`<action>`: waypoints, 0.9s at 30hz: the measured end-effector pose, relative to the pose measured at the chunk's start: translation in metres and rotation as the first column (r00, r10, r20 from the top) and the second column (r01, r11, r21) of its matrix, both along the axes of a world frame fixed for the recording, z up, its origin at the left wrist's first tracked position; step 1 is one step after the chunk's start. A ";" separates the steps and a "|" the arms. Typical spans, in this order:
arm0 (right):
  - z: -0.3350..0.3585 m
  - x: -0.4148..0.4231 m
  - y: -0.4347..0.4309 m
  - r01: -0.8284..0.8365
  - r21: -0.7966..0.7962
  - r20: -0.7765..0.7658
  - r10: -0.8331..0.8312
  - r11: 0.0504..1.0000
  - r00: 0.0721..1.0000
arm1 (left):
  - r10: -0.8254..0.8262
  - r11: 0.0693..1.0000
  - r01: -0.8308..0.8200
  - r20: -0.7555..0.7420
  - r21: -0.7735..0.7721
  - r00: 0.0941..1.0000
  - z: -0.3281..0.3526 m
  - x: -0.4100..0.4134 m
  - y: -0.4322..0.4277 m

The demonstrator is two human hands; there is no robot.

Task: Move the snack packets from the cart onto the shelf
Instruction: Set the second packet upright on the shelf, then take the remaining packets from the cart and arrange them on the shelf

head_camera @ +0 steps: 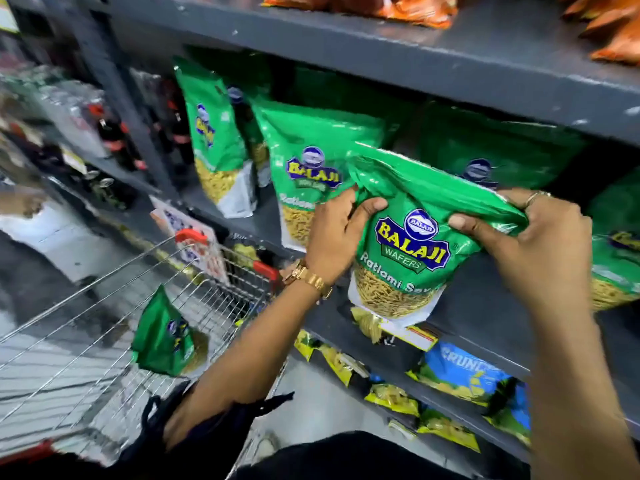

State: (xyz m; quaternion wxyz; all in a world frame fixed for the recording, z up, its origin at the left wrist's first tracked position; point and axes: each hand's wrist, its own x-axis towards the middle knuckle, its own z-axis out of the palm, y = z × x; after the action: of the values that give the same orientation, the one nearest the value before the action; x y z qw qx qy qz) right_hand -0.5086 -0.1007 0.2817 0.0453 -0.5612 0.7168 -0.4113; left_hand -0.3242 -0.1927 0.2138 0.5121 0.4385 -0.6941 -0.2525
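Note:
A green Balaji Ratlami Sev packet (pixel 408 244) hangs upright in front of the grey shelf's front edge (pixel 485 313). My left hand (pixel 337 233) grips its upper left corner and my right hand (pixel 540 237) pinches its upper right corner. Behind it, more packets of the same kind (pixel 304 168) stand in a row on that shelf. One green packet (pixel 164 337) lies tilted inside the wire cart (pixel 104 306) at the lower left.
The shelf board above (pixel 415 46) carries orange packets (pixel 609 32). A lower shelf holds yellow and blue snack bags (pixel 460 372). Dark bottles (pixel 114 136) fill the rack at the left. The cart stands close against the shelving, below my left arm.

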 end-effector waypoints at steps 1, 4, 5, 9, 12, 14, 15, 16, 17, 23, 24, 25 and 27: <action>-0.002 -0.009 0.002 0.041 0.016 -0.012 -0.041 0.999 0.999 | -0.041 0.999 0.041 0.011 0.025 0.999 0.000 -0.014 -0.004; -0.009 -0.024 0.003 0.137 0.058 -0.052 -0.134 0.989 0.990 | -0.125 0.987 0.123 0.010 0.107 0.992 -0.007 -0.045 -0.017; -0.011 -0.027 0.002 0.166 0.070 -0.060 -0.162 0.984 0.985 | -0.127 0.986 0.126 0.004 0.108 0.992 -0.009 -0.053 -0.022; -0.016 -0.035 -0.004 0.220 0.105 -0.091 -0.211 0.970 0.973 | -0.125 0.982 0.136 -0.090 0.134 0.988 -0.010 -0.075 -0.032; -0.014 -0.034 -0.006 0.266 0.134 -0.147 -0.247 0.955 0.958 | -0.127 0.979 0.147 -0.141 0.143 0.982 -0.014 -0.077 -0.033; -0.011 -0.026 -0.003 0.292 0.063 -0.228 -0.271 0.954 0.935 | -0.102 0.978 0.127 -0.155 0.165 0.983 -0.019 -0.070 -0.034; -0.011 -0.020 -0.002 0.293 0.003 -0.283 -0.281 0.956 0.917 | -0.097 0.973 0.132 -0.183 0.189 0.978 -0.022 -0.066 -0.035; -0.010 -0.014 0.000 0.294 -0.056 -0.338 -0.295 0.954 0.894 | -0.098 0.964 0.150 -0.233 0.218 0.968 -0.023 -0.060 -0.034; -0.009 -0.008 0.002 0.293 -0.107 -0.379 -0.312 0.950 0.871 | -0.104 0.953 0.178 -0.287 0.245 0.952 -0.024 -0.055 -0.032; -0.019 0.053 -0.012 -0.013 -0.253 -0.419 -0.097 0.967 0.903 | -0.044 0.963 0.133 -0.351 0.236 0.936 -0.032 0.006 0.001; -0.025 0.068 -0.016 -0.112 -0.254 -0.410 -0.002 0.961 0.912 | -0.013 0.969 0.099 -0.356 0.226 0.934 -0.034 0.020 0.009; -0.031 0.083 -0.021 -0.212 -0.244 -0.393 0.103 0.946 0.914 | 0.029 0.974 0.053 -0.357 0.219 0.933 -0.038 0.036 0.015; -0.045 0.116 -0.029 -0.386 -0.187 -0.354 0.305 0.903 0.884 | 0.122 0.977 -0.051 -0.345 0.207 0.931 -0.047 0.069 0.030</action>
State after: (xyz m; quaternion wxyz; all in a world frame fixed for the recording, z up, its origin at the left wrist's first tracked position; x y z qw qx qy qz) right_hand -0.3929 -0.1298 0.2362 -0.0685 -0.7404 0.5440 -0.3888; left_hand -0.2557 -0.1629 0.1669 0.5945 0.4636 -0.5420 -0.3713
